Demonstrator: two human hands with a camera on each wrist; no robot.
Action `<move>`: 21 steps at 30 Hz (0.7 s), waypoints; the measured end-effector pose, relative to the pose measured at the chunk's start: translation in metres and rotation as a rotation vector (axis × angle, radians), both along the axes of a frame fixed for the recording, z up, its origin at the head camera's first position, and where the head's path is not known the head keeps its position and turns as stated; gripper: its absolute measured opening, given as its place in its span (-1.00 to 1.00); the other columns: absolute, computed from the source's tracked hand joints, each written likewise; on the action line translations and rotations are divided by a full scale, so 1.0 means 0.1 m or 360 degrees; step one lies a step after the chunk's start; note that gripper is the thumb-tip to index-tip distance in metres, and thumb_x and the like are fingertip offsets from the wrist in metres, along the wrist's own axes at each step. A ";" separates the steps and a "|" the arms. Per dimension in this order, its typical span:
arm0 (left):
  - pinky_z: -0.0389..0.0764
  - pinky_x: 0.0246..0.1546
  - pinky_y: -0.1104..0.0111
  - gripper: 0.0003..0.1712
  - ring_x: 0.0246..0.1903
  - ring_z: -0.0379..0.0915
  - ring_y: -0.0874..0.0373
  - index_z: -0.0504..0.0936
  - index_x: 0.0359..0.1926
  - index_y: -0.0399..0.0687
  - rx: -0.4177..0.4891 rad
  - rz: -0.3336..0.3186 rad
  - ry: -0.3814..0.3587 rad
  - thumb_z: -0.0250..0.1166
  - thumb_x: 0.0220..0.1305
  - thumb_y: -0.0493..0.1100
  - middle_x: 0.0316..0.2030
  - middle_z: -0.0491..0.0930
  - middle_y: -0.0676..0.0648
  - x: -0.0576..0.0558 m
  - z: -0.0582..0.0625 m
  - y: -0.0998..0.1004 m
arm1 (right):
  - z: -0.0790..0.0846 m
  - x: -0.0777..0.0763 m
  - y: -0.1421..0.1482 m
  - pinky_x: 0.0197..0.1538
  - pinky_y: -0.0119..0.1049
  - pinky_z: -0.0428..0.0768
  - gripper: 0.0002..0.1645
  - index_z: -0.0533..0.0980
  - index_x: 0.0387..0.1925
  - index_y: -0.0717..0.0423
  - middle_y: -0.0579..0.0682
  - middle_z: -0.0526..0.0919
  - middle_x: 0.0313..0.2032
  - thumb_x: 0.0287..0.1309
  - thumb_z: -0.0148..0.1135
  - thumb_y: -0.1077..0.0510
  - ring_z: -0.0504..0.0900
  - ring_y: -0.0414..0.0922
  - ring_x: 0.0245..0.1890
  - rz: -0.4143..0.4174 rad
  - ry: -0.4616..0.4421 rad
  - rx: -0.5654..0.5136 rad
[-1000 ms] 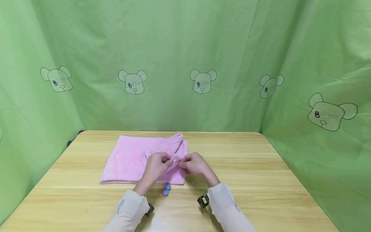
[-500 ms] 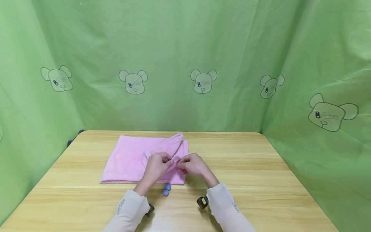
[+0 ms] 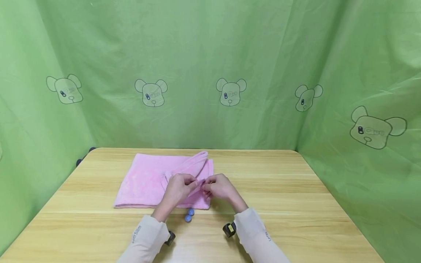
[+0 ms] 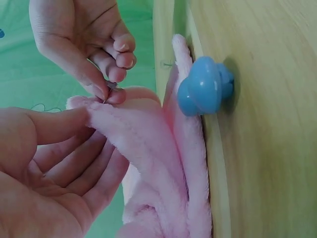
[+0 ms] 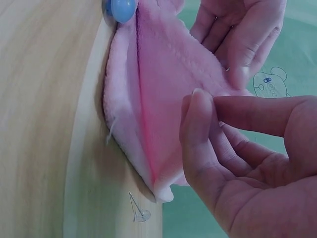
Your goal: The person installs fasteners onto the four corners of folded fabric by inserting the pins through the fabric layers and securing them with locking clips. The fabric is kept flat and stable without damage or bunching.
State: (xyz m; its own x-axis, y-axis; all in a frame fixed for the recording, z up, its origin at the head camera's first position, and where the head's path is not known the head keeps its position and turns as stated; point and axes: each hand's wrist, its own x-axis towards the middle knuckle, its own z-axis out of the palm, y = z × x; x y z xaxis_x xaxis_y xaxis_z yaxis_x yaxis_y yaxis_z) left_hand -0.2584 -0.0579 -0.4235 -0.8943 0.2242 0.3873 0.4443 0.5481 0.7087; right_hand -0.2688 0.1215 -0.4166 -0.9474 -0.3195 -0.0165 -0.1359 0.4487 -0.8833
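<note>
A pink plush cloth [image 3: 144, 182] lies on the table with its right part folded and lifted. My left hand [image 3: 178, 188] pinches the raised edge between thumb and index finger, its other fingers loosely bent behind the cloth in the left wrist view. Facing it, my right hand [image 3: 222, 187] pinches a small pin [image 4: 113, 86] at that edge. The pin's thin shaft touches the cloth; how deep it goes cannot be told. In the right wrist view, my right fingers hide the pin. Close to the near edge of the cloth stand two blue mushroom-shaped pieces [image 3: 188, 218].
A clear flat-headed pin [image 5: 142, 215] lies on the wooden table [image 3: 279, 219] beyond the cloth's corner. A thin pale piece [image 5: 111, 131] shows at the cloth's lower layer. Green curtains [image 3: 197, 47] with bear-head prints surround the table at the back and sides.
The bunched bit of cloth between my fingertips has turned and flattened. Both hands stay nearly in place, with slight finger movement on the right. The blue pieces have not moved.
</note>
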 end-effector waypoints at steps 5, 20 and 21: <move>0.50 -0.47 0.25 -0.83 -0.56 0.45 0.19 0.73 -0.47 -0.13 -0.0005 0.0052 0.0075 0.31 0.26 -0.24 -0.58 0.65 0.06 -0.01 -0.01 0.00 | 0.00 0.00 -0.01 -0.38 -0.17 0.71 -0.89 0.58 -0.31 0.45 0.17 0.65 -0.52 0.19 0.16 0.42 0.66 0.04 -0.52 0.0015 -0.0024 -0.0044; 0.62 -0.41 0.25 -0.96 -0.49 0.55 0.21 0.72 -0.36 -0.14 -0.0004 -0.0029 -0.0112 0.42 0.12 -0.28 -0.48 0.69 0.00 0.00 -0.03 0.01 | 0.04 0.06 0.01 -0.13 0.01 0.58 -0.83 0.54 -0.37 0.36 0.22 0.66 -0.39 0.07 0.33 0.29 0.62 0.09 -0.33 0.0175 -0.0085 -0.0070; 0.62 -0.40 0.23 -0.96 -0.49 0.56 0.21 0.72 -0.37 -0.14 0.0003 -0.0031 -0.0102 0.42 0.11 -0.28 -0.49 0.69 0.00 0.00 -0.03 0.01 | 0.04 0.06 0.01 -0.10 0.04 0.57 -0.81 0.54 -0.36 0.37 0.25 0.66 -0.36 0.11 0.32 0.26 0.62 0.11 -0.31 0.0191 -0.0107 -0.0094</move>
